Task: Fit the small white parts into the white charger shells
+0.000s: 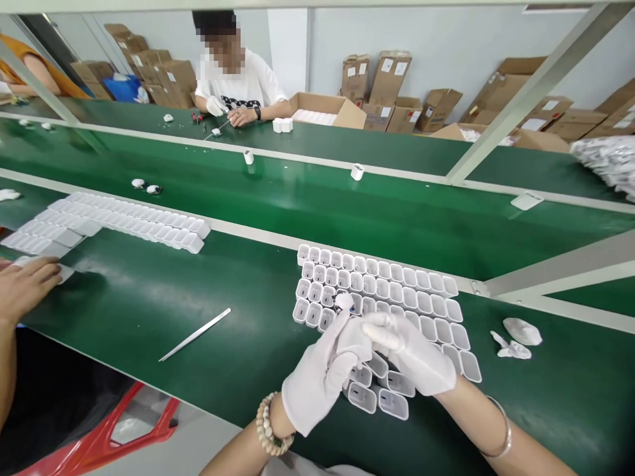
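Note:
My left hand, in a white glove, is closed around a small white plastic case. My right hand, also gloved, has its bent fingers pressed against the upper right side of this case. Just beyond the left fingertips is a small round white part with dark and blue bits; whether it touches the case or rests on the cups behind cannot be made out. Under and beyond both hands stand rows of white open-topped plastic cups, partly hidden by the gloves. A few looser cups stand nearer me.
White tweezers lie to the left. Crumpled white gloves or finger covers lie at the right. A neighbour's hand is at the left edge beside more white cases. A green conveyor runs behind a metal rail; a co-worker sits opposite.

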The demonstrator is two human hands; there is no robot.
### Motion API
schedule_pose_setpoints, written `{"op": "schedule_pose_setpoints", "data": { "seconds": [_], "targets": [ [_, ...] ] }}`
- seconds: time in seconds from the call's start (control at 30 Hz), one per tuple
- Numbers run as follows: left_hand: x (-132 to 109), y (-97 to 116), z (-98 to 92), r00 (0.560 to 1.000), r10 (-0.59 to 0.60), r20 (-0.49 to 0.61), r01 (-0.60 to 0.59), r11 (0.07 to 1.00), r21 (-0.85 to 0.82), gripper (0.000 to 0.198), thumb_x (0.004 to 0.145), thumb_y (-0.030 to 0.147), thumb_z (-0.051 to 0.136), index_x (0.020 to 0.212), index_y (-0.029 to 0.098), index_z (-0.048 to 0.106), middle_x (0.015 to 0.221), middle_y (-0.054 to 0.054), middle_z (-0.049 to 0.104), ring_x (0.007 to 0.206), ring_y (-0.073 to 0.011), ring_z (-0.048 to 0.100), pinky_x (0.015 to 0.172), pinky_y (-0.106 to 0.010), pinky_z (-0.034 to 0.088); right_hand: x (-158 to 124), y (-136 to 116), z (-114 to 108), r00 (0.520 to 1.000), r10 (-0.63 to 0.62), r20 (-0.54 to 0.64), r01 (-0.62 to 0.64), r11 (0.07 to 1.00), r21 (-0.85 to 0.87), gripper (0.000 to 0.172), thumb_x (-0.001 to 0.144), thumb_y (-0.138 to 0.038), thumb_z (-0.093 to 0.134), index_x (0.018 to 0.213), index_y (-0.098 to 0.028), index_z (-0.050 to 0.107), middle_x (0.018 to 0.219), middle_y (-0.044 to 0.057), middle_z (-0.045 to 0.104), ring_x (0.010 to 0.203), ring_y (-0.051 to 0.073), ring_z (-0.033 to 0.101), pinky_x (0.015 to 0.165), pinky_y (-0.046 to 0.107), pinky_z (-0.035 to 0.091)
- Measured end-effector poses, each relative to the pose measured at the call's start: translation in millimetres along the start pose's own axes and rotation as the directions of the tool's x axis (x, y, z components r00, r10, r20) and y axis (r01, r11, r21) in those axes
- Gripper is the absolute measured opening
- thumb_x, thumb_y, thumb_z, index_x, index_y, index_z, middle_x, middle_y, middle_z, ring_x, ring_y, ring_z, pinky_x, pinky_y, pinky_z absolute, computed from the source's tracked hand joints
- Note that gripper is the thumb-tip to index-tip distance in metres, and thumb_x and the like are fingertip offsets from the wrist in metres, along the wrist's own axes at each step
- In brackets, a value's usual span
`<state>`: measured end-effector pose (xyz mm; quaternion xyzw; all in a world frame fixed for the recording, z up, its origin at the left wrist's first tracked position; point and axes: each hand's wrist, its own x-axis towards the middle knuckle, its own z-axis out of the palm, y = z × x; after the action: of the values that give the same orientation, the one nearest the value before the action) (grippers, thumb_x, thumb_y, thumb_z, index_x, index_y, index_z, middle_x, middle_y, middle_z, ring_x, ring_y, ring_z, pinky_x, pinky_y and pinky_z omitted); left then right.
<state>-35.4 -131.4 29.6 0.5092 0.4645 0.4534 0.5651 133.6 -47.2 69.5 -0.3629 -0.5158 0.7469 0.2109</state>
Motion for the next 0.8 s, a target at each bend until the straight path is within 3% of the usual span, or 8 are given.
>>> {"op": "schedule_pose_setpoints", "data": {
  "seconds": [0.17, 0.33, 0.4, 0.47, 0.53, 0.57, 0.63, 0.8],
  "targets": [
    [3.7, 1.0, 4.7, 1.0, -0.012, -0.027, 0.013, 1.0, 0.017, 0.06, 0.102, 0.049, 0.035, 0.154, 0.019, 0.033, 0.071, 0.0, 0.063, 0.05, -0.0115, 0.05, 0.056, -0.025, 0.048, 11.2, 14.8, 9.3, 0.989, 0.046, 0.143, -0.087, 0.95, 0.298, 0.051, 0.092, -0.061, 0.055, 0.076, -0.014, 0.065, 0.066, 0.004, 0.065, 0.062, 0.016, 0.063, 0.049, 0.023, 0.045],
    [-5.7, 1.4, -5.0, 0.999, 0.005, -0.052, 0.001, 0.995, 0.102, 0.054, 0.102, 0.041, 0.038, 0.15, 0.018, 0.039, 0.074, 0.0, 0.062, 0.052, -0.0104, 0.052, 0.057, -0.024, 0.05, 12.5, 20.9, 5.1, 0.985, 0.121, 0.12, -0.165, 0.847, 0.505, 0.032, 0.087, -0.051, 0.068, 0.09, -0.019, 0.068, 0.081, 0.002, 0.069, 0.071, 0.014, 0.066, 0.068, 0.027, 0.054],
    [-12.3, -0.6, -13.0, 0.995, 0.0, -0.097, 0.024, 0.967, 0.253, 0.045, 0.1, 0.035, 0.041, 0.141, 0.019, 0.05, 0.078, -0.001, 0.064, 0.06, -0.0124, 0.056, 0.065, -0.026, 0.053, 10.2, 12.4, -9.0, 0.996, 0.086, 0.012, -0.083, 0.908, 0.411, 0.032, 0.084, -0.049, 0.072, 0.1, -0.021, 0.068, 0.09, 0.003, 0.071, 0.078, 0.016, 0.067, 0.069, 0.027, 0.055],
    [-17.6, -4.5, -20.4, 0.997, 0.009, -0.083, 0.03, 0.888, 0.46, 0.035, 0.097, 0.027, 0.045, 0.128, 0.023, 0.061, 0.083, -0.001, 0.066, 0.069, -0.0148, 0.06, 0.072, -0.028, 0.054, 12.5, -2.3, -31.6, 0.988, -0.038, -0.15, 0.06, 0.987, 0.147, 0.042, 0.081, -0.049, 0.073, 0.112, -0.023, 0.065, 0.093, 0.005, 0.073, 0.084, 0.02, 0.07, 0.073, 0.033, 0.057],
    [-20.2, -10.0, -24.8, 1.0, 0.019, 0.017, -0.026, 0.769, 0.639, 0.032, 0.093, 0.02, 0.049, 0.121, 0.025, 0.063, 0.091, -0.002, 0.068, 0.079, -0.0172, 0.063, 0.077, -0.03, 0.054, 24.0, -19.2, -60.4, 0.914, -0.218, -0.342, 0.15, 0.965, -0.213, 0.056, 0.076, -0.048, 0.078, 0.122, -0.023, 0.059, 0.095, 0.006, 0.074, 0.088, 0.023, 0.072, 0.082, 0.04, 0.058],
    [-20.3, -13.2, -25.5, 0.997, 0.022, 0.073, -0.067, 0.711, 0.7, 0.033, 0.091, 0.019, 0.052, 0.121, 0.026, 0.062, 0.094, -0.002, 0.068, 0.081, -0.018, 0.064, 0.077, -0.03, 0.054, 33.5, -26.8, -75.7, 0.862, -0.293, -0.414, 0.125, 0.914, -0.387, 0.063, 0.074, -0.05, 0.078, 0.125, -0.021, 0.056, 0.095, 0.006, 0.075, 0.088, 0.024, 0.072, 0.084, 0.043, 0.058],
    [-18.9, -19.9, -24.6, 0.989, 0.035, 0.143, -0.135, 0.601, 0.788, 0.036, 0.09, 0.018, 0.056, 0.124, 0.026, 0.059, 0.095, -0.002, 0.068, 0.081, -0.0186, 0.064, 0.075, -0.03, 0.054, 57.5, -38.0, -105.2, 0.802, -0.334, -0.495, 0.053, 0.866, -0.497, 0.069, 0.072, -0.04, 0.082, 0.13, -0.017, 0.052, 0.093, 0.007, 0.074, 0.091, 0.025, 0.071, 0.09, 0.045, 0.056],
    [-12.7, -35.6, -21.0, 0.985, 0.094, 0.144, -0.171, 0.457, 0.873, 0.028, 0.094, 0.018, 0.05, 0.119, 0.026, 0.06, 0.081, 0.0, 0.061, 0.067, -0.0167, 0.06, 0.063, -0.027, 0.05, 111.7, -37.7, -151.8, 0.746, -0.343, -0.571, -0.183, 0.719, -0.671, 0.034, 0.094, -0.033, 0.063, 0.122, -0.014, 0.059, 0.106, 0.007, 0.068, 0.092, 0.02, 0.068, 0.084, 0.042, 0.057]
  ]
}}
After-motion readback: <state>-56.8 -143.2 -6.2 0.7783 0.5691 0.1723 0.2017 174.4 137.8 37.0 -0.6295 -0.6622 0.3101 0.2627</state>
